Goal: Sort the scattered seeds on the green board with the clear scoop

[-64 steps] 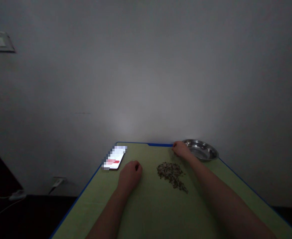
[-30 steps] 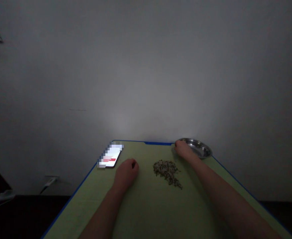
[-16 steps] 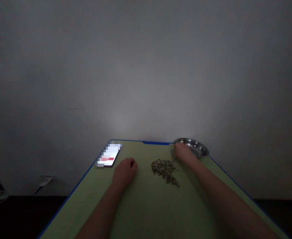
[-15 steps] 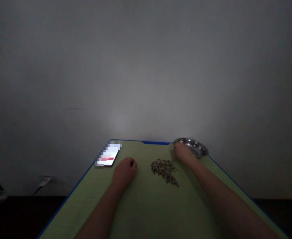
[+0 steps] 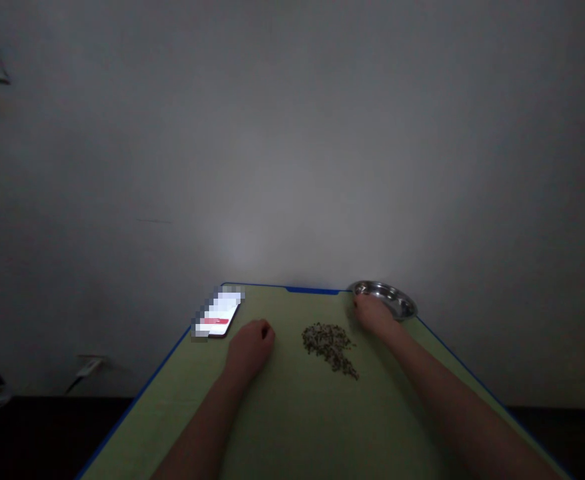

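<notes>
A small pile of mixed dark and pale seeds or grains (image 5: 326,339) lies spread on the green tabletop (image 5: 322,427). To its left, my left hand (image 5: 250,343) rests on the table, fingers curled into a loose fist with a dark hollow by the thumb; nothing shows in it. My right hand (image 5: 374,315) is beyond the pile on the right, at the near left side of a shallow shiny metal bowl (image 5: 403,305), covering part of its rim. The fingers of that hand are curled together, and whatever they may hold is hidden.
A lit phone (image 5: 220,313), partly pixelated, lies at the table's far left corner. The table has a blue edge (image 5: 312,290) and stands against a grey wall (image 5: 292,147). A plug with a cable (image 5: 90,367) is low on the wall at left.
My right hand has shifted slightly to the right, along the bowl's near side. The left hand and the pile look the same. The view has tilted a little.
</notes>
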A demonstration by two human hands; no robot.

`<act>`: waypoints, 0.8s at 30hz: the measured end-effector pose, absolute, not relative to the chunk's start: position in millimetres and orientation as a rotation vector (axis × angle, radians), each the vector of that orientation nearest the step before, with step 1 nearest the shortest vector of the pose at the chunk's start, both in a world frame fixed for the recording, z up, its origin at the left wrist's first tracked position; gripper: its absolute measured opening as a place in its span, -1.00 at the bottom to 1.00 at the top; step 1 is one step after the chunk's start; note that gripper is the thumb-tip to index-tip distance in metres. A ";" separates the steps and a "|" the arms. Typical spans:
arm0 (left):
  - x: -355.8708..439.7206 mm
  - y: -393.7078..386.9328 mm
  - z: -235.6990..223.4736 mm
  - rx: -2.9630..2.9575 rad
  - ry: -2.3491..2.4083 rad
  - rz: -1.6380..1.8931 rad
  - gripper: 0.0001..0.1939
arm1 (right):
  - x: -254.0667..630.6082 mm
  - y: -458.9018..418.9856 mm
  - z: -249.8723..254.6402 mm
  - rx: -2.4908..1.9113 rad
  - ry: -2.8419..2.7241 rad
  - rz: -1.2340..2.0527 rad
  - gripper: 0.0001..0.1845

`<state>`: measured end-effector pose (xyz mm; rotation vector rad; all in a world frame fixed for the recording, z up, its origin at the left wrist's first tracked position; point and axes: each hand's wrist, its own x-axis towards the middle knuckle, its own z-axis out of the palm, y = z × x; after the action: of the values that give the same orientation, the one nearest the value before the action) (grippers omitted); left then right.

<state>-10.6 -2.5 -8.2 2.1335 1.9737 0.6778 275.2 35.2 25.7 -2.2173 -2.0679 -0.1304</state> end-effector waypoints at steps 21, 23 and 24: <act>-9.9 -4.6 -4.5 2.129 1.972 0.652 -0.73 | 291.8 15.8 15.0 -2.121 -1.954 0.031 -0.79; -9.7 -5.0 -3.8 2.137 1.973 0.647 -0.73 | 291.0 16.5 14.0 -2.120 -1.940 0.042 -0.79; -9.6 -5.1 -3.7 2.140 1.976 0.645 -0.73 | 290.7 16.9 13.5 -2.119 -1.936 0.047 -0.79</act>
<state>-9.6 -5.1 -3.7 2.1404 1.9756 0.6455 290.7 16.9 13.5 -2.1190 -1.9364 0.0473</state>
